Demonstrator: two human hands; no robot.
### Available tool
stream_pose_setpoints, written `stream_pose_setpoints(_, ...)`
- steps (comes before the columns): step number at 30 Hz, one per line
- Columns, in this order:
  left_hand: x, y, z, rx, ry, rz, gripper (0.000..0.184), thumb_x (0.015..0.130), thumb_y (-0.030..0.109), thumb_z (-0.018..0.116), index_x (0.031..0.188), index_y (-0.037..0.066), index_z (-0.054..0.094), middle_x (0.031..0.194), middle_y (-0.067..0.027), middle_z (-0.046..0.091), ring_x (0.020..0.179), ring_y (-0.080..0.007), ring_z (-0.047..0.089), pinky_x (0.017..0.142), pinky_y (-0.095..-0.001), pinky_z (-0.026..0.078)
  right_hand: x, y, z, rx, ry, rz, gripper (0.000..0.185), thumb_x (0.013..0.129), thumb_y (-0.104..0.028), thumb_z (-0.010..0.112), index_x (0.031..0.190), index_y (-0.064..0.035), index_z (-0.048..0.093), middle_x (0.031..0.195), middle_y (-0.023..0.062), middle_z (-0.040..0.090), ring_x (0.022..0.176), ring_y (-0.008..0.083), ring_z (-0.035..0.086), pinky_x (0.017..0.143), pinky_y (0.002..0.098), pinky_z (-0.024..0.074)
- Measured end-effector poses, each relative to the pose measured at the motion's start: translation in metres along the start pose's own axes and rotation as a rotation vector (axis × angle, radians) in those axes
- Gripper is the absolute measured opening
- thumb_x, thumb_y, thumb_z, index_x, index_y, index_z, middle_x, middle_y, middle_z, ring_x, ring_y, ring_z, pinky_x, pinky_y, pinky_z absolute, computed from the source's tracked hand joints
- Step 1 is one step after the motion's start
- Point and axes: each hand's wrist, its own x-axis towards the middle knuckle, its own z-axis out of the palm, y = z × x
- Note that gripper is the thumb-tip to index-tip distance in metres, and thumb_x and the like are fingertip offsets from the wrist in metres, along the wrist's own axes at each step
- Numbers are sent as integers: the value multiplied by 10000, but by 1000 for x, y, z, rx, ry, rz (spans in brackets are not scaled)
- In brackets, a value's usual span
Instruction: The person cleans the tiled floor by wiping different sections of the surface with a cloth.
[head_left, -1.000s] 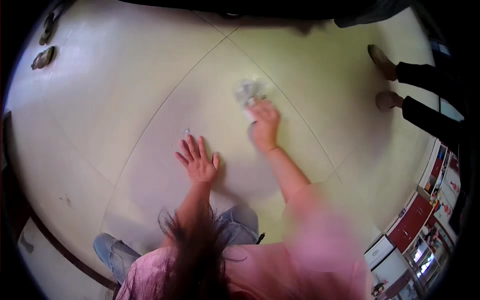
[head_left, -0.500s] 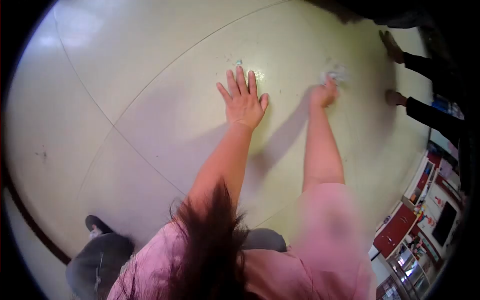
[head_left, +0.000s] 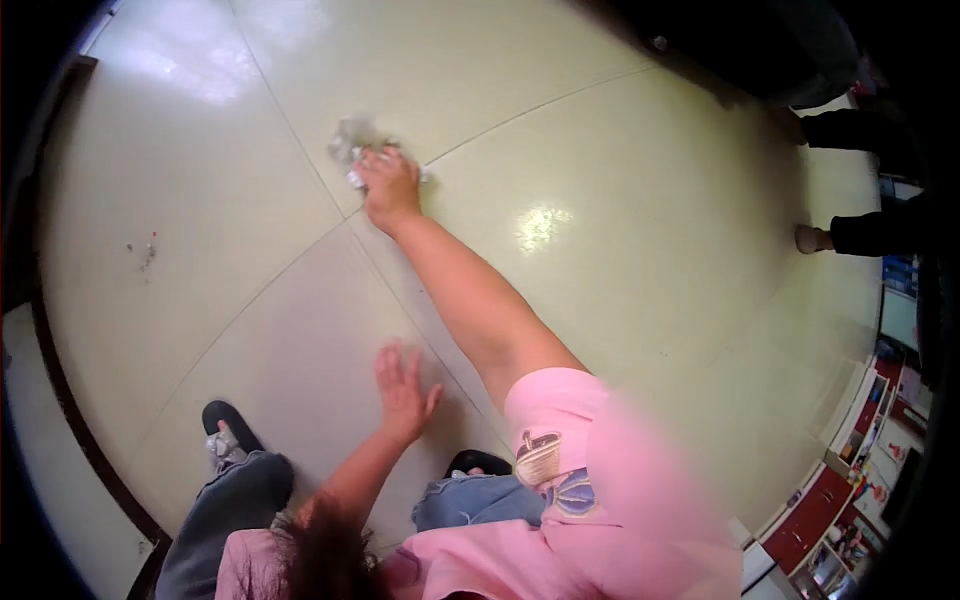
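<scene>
My right hand (head_left: 395, 188) is stretched far forward, its fingers closed over a crumpled whitish cloth (head_left: 352, 142) pressed to the tiled floor (head_left: 620, 230). Motion blurs the cloth, and part of it is hidden under the fingers. It lies close to where the tile joints cross. Nearer to my body, my left hand (head_left: 405, 395) holds nothing; its fingers are apart and slightly blurred. That hand is over the floor between my two feet, and I cannot tell whether it touches the tiles.
Small dark specks (head_left: 148, 250) dot the floor at the left. My shoes (head_left: 232, 425) are below. Another person's feet and dark trouser legs (head_left: 870, 236) stand at the right. A red and white cabinet (head_left: 810, 515) with shelves is at the lower right. A dark border runs along the left.
My right hand has swept the cloth from the right across to the left. My left hand, earlier flat on the floor ahead, has drawn back toward my body. The view has shifted.
</scene>
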Motion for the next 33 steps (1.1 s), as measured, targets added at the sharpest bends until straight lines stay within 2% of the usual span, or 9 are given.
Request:
stream_pose_setpoints(3, 28, -53, -10, 147, -7, -425, 999, 682, 381, 695, 1358, 3, 65, 1395, -290, -47, 1258, -521, -9, 985, -616, 76, 36, 10, 14, 786, -111, -11, 268, 768, -86, 448, 954, -72, 641, 1077, 133, 569, 1060, 276, 486, 923, 359, 356)
stream_pose_setpoints(7, 95, -84, -49, 156, -179, -694, 1223, 610, 511, 719, 1347, -9, -107, 1357, -325, -180, 1223, -569, -80, 959, -646, 68, 22, 153, -97, 221, 213, 50, 409, 698, 6, 458, 1092, -30, 562, 1150, 152, 533, 1154, 287, 421, 1021, 370, 266)
stream_pose_setpoints(10, 149, -59, -77, -55, -419, -979, 1326, 550, 549, 742, 1324, -15, -174, 1295, -384, -237, 1176, -620, -113, 934, -673, 81, -24, 309, -204, -224, 183, 173, 414, 733, -2, 480, 1126, -89, 572, 1107, 132, 566, 1054, 277, 503, 925, 361, 374)
stream_pose_setpoints(13, 160, -57, -82, -39, -585, -1108, 1367, 546, 525, 761, 1291, 4, -261, 1262, -382, -300, 1170, -610, -158, 953, -653, 66, -83, 351, -236, -179, 253, 980, 389, 717, 11, 493, 1070, -101, 609, 1046, 150, 592, 990, 296, 541, 880, 361, 408)
stream_pose_setpoints(15, 162, -56, -81, -42, -587, -1126, 1378, 533, 486, 785, 1292, 9, -261, 1273, -365, -303, 1176, -599, -167, 969, -637, 47, -87, 305, -197, -616, 174, 720, 409, 700, 29, 467, 1065, -91, 606, 1009, 158, 601, 951, 315, 554, 861, 365, 416)
stream_pose_setpoints(22, 164, -56, -74, 7, -538, -1164, 1389, 505, 474, 803, 1313, 48, -244, 1315, -317, -288, 1213, -570, -124, 991, -611, 49, -15, 38, -17, -11, 184, 276, 191, 727, -23, 471, 866, -1, 600, 850, 156, 576, 825, 319, 528, 724, 412, 403)
stream_pose_setpoints(24, 163, -54, -66, 38, -544, -1151, 1400, 499, 483, 803, 1307, 46, -254, 1312, -318, -293, 1216, -569, -114, 992, -609, 60, -6, -11, 4, -29, 103, 177, 311, 688, 25, 458, 958, -7, 608, 997, 167, 576, 1006, 307, 499, 883, 384, 384)
stream_pose_setpoints(28, 165, -65, -58, 124, -613, -1156, 1487, 434, 589, 781, 1253, 30, -327, 1274, -348, -321, 1184, -614, -88, 918, -680, 142, 14, 40, -2, 555, 179, 298, 410, 730, 46, 462, 1123, -36, 544, 1121, 126, 536, 1109, 278, 451, 982, 351, 318)
stream_pose_setpoints(33, 170, -62, -63, 96, -615, -1194, 1517, 400, 565, 806, 1252, 44, -336, 1279, -324, -337, 1203, -588, -100, 943, -660, 122, 6, 245, -154, -91, 519, 466, 408, 754, 41, 451, 1154, -11, 510, 1130, 111, 541, 1068, 212, 491, 925, 319, 363)
